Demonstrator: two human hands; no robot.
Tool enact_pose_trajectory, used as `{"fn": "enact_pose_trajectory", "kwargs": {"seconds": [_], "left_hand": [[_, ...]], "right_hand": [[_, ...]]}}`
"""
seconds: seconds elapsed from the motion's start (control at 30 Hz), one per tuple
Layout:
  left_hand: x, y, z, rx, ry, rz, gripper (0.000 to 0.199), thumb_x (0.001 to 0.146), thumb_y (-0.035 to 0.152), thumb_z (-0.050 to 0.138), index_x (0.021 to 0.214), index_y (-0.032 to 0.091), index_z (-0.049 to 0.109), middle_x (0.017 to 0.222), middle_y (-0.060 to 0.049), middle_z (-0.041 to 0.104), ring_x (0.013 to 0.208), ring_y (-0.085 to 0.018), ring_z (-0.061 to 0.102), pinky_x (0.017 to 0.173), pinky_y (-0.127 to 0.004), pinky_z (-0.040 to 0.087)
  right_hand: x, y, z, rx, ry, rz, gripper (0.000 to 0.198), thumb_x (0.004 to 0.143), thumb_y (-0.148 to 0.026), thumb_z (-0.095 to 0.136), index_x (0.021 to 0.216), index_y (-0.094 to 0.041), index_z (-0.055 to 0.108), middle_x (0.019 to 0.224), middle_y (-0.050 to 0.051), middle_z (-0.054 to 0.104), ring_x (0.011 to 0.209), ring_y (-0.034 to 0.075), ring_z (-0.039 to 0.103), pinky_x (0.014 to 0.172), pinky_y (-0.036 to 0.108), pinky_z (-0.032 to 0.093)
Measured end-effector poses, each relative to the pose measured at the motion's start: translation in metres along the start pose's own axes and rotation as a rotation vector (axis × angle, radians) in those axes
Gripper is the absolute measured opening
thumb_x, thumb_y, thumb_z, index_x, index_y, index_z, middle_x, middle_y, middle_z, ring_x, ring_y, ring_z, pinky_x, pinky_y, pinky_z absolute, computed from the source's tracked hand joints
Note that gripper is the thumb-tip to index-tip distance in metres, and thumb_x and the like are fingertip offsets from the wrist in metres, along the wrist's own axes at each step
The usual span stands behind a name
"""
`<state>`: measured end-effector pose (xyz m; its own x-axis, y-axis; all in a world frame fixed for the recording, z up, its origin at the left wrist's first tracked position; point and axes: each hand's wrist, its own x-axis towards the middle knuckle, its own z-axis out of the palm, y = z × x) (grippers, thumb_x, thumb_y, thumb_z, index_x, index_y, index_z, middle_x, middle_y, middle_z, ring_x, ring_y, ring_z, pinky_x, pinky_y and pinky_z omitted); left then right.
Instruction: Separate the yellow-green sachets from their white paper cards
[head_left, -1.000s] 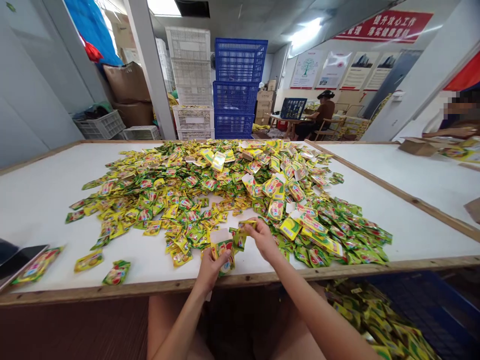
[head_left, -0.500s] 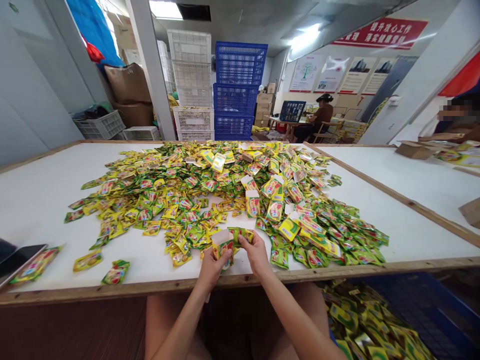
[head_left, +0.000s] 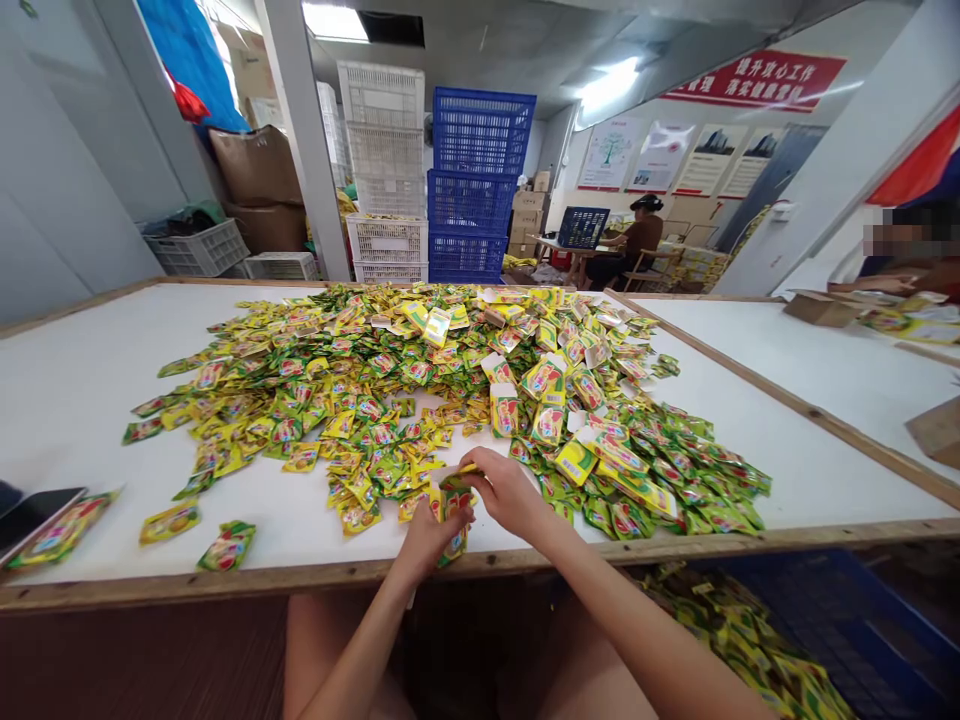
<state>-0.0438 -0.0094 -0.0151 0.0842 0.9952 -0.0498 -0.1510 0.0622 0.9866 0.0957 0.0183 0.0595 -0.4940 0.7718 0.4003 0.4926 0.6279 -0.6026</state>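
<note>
My left hand (head_left: 427, 540) is closed around a small yellow-and-green printed box (head_left: 454, 547) at the table's front edge. The box is held upright, its mouth facing up. Above that mouth, my right hand (head_left: 512, 490) pinches a packet (head_left: 466, 469), of which only a narrow yellow-green strip shows; part of it looks to be inside the box. Just beyond my hands lie loose yellow packets (head_left: 360, 515). Green packets (head_left: 630, 517) and several open-flapped boxes (head_left: 550, 422) are heaped to the right.
The white table (head_left: 82, 400) has a raised wooden edge (head_left: 300, 582). A phone (head_left: 37, 520) lies at the far left. Below right is a blue crate (head_left: 847, 610) of filled boxes. Stacked crates (head_left: 480, 135) stand behind, and a co-worker (head_left: 641, 235) sits beyond.
My right hand has moved left and over the box mouth, taking the packet down into it. My left hand still holds the box, now turned slightly.
</note>
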Motion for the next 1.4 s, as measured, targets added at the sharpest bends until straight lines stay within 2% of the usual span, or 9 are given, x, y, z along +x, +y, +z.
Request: {"fn": "enact_pose_trajectory", "kwargs": {"seconds": [0.17, 0.27, 0.37, 0.53, 0.7, 0.87, 1.07, 1.2, 1.4], "left_hand": [[-0.002, -0.002, 0.001, 0.125, -0.013, 0.121, 0.030, 0.068, 0.035, 0.065, 0.086, 0.012, 0.064, 0.077, -0.007, 0.069, 0.070, -0.019, 0.062, 0.066, -0.028, 0.047], [-0.003, -0.004, 0.001, 0.143, -0.023, 0.136, 0.031, 0.070, 0.035, 0.064, 0.091, 0.012, 0.063, 0.083, -0.008, 0.069, 0.074, -0.019, 0.061, 0.069, -0.029, 0.047], [-0.002, -0.005, 0.001, 0.131, -0.049, 0.167, 0.032, 0.070, 0.033, 0.064, 0.096, 0.013, 0.062, 0.089, -0.008, 0.068, 0.081, -0.020, 0.061, 0.075, -0.030, 0.046], [0.000, -0.009, 0.000, 0.140, -0.021, 0.151, 0.024, 0.068, 0.029, 0.065, 0.084, 0.012, 0.062, 0.078, -0.006, 0.068, 0.070, -0.017, 0.059, 0.067, -0.028, 0.046], [0.000, -0.005, 0.000, 0.084, 0.030, 0.116, 0.027, 0.066, 0.032, 0.067, 0.084, 0.012, 0.063, 0.078, -0.006, 0.068, 0.070, -0.017, 0.060, 0.065, -0.026, 0.046], [0.002, -0.008, 0.000, 0.049, 0.029, 0.110, 0.025, 0.066, 0.033, 0.068, 0.078, 0.012, 0.063, 0.068, -0.003, 0.065, 0.061, -0.014, 0.057, 0.057, -0.024, 0.044], [0.001, -0.009, 0.000, 0.002, -0.068, 0.078, 0.026, 0.069, 0.033, 0.067, 0.083, 0.011, 0.061, 0.074, -0.006, 0.066, 0.067, -0.016, 0.060, 0.063, -0.026, 0.046], [0.001, -0.006, 0.000, 0.016, -0.078, 0.048, 0.028, 0.069, 0.036, 0.067, 0.082, 0.011, 0.061, 0.074, -0.008, 0.067, 0.068, -0.018, 0.062, 0.063, -0.027, 0.048], [0.001, -0.004, 0.001, 0.047, -0.102, 0.046, 0.034, 0.068, 0.039, 0.066, 0.086, 0.010, 0.062, 0.074, -0.008, 0.068, 0.068, -0.019, 0.062, 0.064, -0.028, 0.048]], "right_hand": [[0.013, -0.017, -0.021, -0.264, -0.301, 0.013, 0.015, 0.077, -0.007, 0.050, 0.088, -0.017, 0.051, 0.083, 0.004, 0.059, 0.080, 0.015, 0.054, 0.065, 0.023, 0.036], [0.023, -0.024, -0.026, -0.402, -0.387, 0.057, 0.011, 0.078, -0.011, 0.051, 0.087, -0.017, 0.049, 0.081, 0.004, 0.060, 0.076, 0.016, 0.055, 0.061, 0.023, 0.032], [0.025, -0.027, -0.018, -0.507, -0.381, 0.042, 0.013, 0.078, -0.012, 0.051, 0.089, -0.016, 0.048, 0.087, 0.007, 0.060, 0.080, 0.017, 0.055, 0.062, 0.024, 0.032], [0.019, -0.030, -0.010, -0.503, -0.437, -0.087, 0.020, 0.074, -0.009, 0.052, 0.091, -0.015, 0.047, 0.091, 0.009, 0.057, 0.085, 0.019, 0.053, 0.066, 0.025, 0.034], [0.021, -0.033, -0.022, -0.340, -0.456, -0.008, 0.027, 0.074, -0.010, 0.054, 0.098, -0.016, 0.044, 0.090, 0.007, 0.058, 0.082, 0.017, 0.053, 0.063, 0.023, 0.033], [0.019, -0.023, -0.024, -0.219, -0.369, -0.005, 0.015, 0.076, -0.012, 0.055, 0.089, -0.017, 0.051, 0.082, 0.003, 0.059, 0.074, 0.015, 0.053, 0.061, 0.022, 0.032], [0.014, -0.007, -0.019, 0.057, -0.080, 0.052, 0.018, 0.079, -0.016, 0.055, 0.096, -0.020, 0.051, 0.088, 0.002, 0.061, 0.081, 0.015, 0.055, 0.069, 0.023, 0.037], [0.012, -0.002, -0.020, -0.015, -0.163, 0.064, 0.018, 0.078, -0.015, 0.053, 0.095, -0.020, 0.050, 0.081, 0.001, 0.060, 0.074, 0.014, 0.054, 0.064, 0.023, 0.036], [0.010, -0.007, -0.024, -0.290, -0.350, 0.064, 0.021, 0.079, -0.011, 0.049, 0.098, -0.019, 0.047, 0.091, 0.004, 0.060, 0.083, 0.016, 0.056, 0.065, 0.023, 0.035]]}}
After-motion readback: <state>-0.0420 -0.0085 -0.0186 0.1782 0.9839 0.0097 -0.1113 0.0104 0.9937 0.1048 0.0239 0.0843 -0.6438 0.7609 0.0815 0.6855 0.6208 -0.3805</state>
